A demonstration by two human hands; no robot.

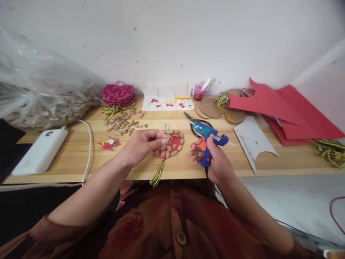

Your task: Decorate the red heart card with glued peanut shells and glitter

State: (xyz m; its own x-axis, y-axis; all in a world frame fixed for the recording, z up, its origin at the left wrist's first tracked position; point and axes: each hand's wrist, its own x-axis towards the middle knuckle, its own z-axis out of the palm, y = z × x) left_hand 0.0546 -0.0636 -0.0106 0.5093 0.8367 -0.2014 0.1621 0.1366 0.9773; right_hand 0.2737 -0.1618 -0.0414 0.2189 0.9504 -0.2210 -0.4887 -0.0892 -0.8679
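Note:
My left hand is pinched over the left part of a red disc, and a peanut shows at its fingertips. Peanuts sit on the disc, mostly around its rim; my fingers hide its upper left side. A light blue loop sticks out at the disc's top, and a yellow-green yarn tassel hangs from its bottom. To the right, my right hand is wrapped round the handle of a blue glue gun, its nozzle pointing up and left. Scissors lie partly behind the gun.
Loose peanuts lie left of the disc, near a plastic bag of peanuts. A white power bank with a cable is at far left. White paper with red stars, cardboard discs and red sheets lie behind and right.

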